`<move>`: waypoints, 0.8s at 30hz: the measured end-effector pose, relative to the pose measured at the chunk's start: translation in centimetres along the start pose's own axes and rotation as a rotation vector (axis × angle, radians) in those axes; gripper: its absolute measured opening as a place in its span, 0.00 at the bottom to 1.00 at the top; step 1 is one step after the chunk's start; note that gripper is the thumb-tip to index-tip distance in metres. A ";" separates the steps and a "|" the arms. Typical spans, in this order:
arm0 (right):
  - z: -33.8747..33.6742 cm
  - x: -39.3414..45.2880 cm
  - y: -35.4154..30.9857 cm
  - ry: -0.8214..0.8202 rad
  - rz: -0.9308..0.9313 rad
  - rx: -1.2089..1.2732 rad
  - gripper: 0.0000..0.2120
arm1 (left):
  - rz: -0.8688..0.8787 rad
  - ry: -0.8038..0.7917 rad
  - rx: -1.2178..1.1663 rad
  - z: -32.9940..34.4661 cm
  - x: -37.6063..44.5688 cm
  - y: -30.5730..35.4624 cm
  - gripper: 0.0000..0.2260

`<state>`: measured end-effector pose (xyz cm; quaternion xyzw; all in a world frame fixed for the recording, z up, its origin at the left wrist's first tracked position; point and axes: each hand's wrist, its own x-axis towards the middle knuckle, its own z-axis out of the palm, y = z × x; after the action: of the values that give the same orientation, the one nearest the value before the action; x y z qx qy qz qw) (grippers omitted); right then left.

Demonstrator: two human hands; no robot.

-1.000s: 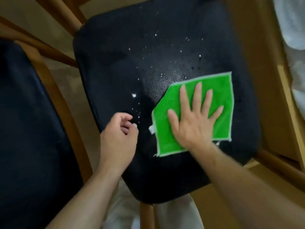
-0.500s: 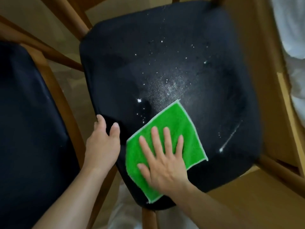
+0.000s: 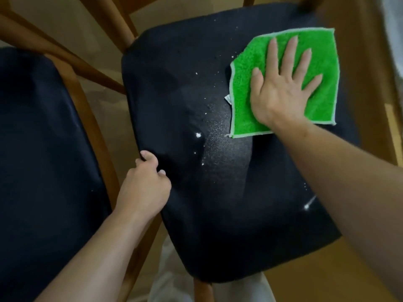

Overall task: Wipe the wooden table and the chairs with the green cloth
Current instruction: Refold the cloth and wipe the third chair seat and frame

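Green cloth (image 3: 322,68): a bright green square with a pale stitched edge, lying flat on the far right part of a dark chair seat; a small white tag sticks out of its left edge.
Right hand (image 3: 281,92): palm down on the middle of the cloth, fingers straight and spread, pressing it against the seat; nothing is curled round the cloth.
Left hand (image 3: 145,186): at the left edge of the same seat, its fingers bent over the rim of the cushion and gripping it, thumb tip resting on top of the fabric.
Chair seat (image 3: 218,192): a dark navy or black padded cushion, seen from above and filling the middle of the view, set on a brown wooden frame.
White specks (image 3: 198,135): small crumbs and a fine dusting scattered over the middle of the seat, just left of the cloth and below it; a thin white streak lies near the right edge of the seat, beside the right forearm.
Second chair seat (image 3: 43,160): another dark cushion on the left, with a curved wooden rail running between it and the first seat.
Floor (image 3: 327,277): pale brown, showing beyond and below the chairs.
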<state>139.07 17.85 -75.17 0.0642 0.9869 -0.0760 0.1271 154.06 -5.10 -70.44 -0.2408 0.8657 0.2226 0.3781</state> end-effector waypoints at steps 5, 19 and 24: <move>2.9 -9.3 -4.8 -0.053 -0.291 -0.087 0.32 | -0.003 -0.094 0.043 -0.7 0.4 0.0 0.27; 1.3 -1.8 -4.7 -0.049 -0.553 -0.160 0.29 | 0.023 -0.188 0.144 -0.8 -0.1 0.2 0.36; -1.1 6.7 -5.1 -0.012 -0.191 -0.015 0.29 | 0.003 -0.271 0.165 -1.0 0.1 0.2 0.48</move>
<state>131.68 13.77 -75.20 -0.0314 0.9883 -0.0807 0.1259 153.32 -5.52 -69.81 -0.1757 0.8224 0.1818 0.5097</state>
